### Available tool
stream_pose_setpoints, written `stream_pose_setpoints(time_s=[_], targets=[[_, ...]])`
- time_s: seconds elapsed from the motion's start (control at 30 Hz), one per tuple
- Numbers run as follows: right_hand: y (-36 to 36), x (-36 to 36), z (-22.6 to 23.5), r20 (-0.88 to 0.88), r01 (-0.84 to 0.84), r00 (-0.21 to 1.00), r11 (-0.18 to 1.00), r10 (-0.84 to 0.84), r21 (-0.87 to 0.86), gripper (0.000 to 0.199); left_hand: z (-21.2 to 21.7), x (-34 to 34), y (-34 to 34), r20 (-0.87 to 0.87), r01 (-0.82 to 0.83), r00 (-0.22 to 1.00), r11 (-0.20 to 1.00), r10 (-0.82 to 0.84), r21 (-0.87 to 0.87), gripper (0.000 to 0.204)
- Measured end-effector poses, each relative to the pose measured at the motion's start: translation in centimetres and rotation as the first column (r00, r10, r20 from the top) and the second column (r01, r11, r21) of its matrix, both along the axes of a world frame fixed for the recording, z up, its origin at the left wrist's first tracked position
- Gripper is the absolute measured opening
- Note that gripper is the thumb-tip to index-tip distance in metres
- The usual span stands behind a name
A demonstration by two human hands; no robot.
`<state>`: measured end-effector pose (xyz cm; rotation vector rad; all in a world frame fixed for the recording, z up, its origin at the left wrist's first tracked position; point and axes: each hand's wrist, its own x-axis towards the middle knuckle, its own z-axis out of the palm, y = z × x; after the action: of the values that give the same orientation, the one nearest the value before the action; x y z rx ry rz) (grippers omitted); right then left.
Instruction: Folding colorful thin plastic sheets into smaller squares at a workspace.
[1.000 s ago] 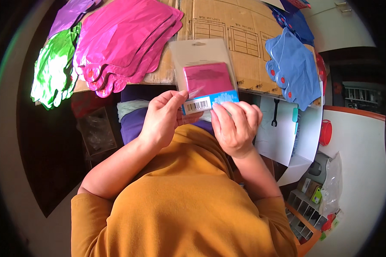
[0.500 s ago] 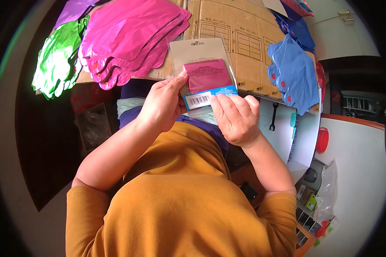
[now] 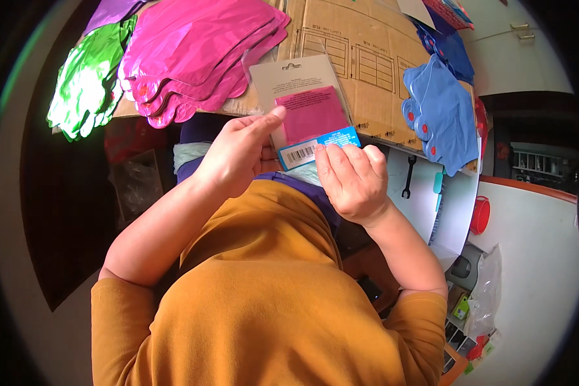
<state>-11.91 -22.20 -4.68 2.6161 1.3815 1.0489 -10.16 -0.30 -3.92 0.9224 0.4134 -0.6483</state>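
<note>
A flat retail pack (image 3: 313, 119) is held up in front of me, with a grey hang-hole card, a folded magenta sheet and a blue strip bearing a barcode. A clear plastic sleeve (image 3: 252, 63) surrounds it and stands out past the card's top edge. My left hand (image 3: 238, 149) grips the pack's left side, thumb on the front and fingers behind. At the lower right edge, the curled fingers of my right hand (image 3: 354, 183) pinch the blue strip; its thumb is hidden.
Pink foil glove-shaped pieces (image 3: 196, 55) lie stacked on the cardboard (image 3: 373, 38), beside a shiny green one (image 3: 87, 80). Blue pieces (image 3: 441, 116) hang over the right edge. A black wrench-shaped tool (image 3: 409, 177) and a red container (image 3: 480, 215) are at right.
The card has tilted slightly and sits lower within its sleeve, so clear plastic now shows above its top edge. Both hands keep their grip, nearly in place.
</note>
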Motion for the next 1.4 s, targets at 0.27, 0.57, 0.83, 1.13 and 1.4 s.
stream_pose_setpoints(time_s=[0.27,0.57,0.83,1.13,1.4], targets=[[0.2,0.0,-0.5,-0.058,0.014,0.998,0.999,-0.012,0.040,0.013,-2.2,-3.4,-1.8,0.162,-0.188,0.967,0.979,0.198,-0.072,0.031],[0.2,-0.3,-0.2,-0.393,0.226,0.918,0.895,-0.063,0.385,0.019,-1.9,-4.9,-2.6,-0.037,-0.349,0.937,0.935,0.347,-0.062,0.020],[0.4,-3.0,-2.6,-0.821,0.760,0.518,0.312,0.240,0.571,0.050,-1.9,-5.1,-1.9,0.068,-0.281,0.959,0.950,0.274,0.138,0.015],[1.0,-3.0,-3.3,-0.651,0.908,0.190,0.120,0.735,0.401,0.018,-2.3,-5.2,-2.1,0.058,-0.282,0.958,0.959,0.281,0.007,0.017],[1.1,-3.0,-2.8,-0.771,0.882,0.197,0.234,0.606,0.410,0.018,-4.9,-5.3,-1.3,0.065,-0.222,0.974,0.974,0.219,0.046,0.019]])
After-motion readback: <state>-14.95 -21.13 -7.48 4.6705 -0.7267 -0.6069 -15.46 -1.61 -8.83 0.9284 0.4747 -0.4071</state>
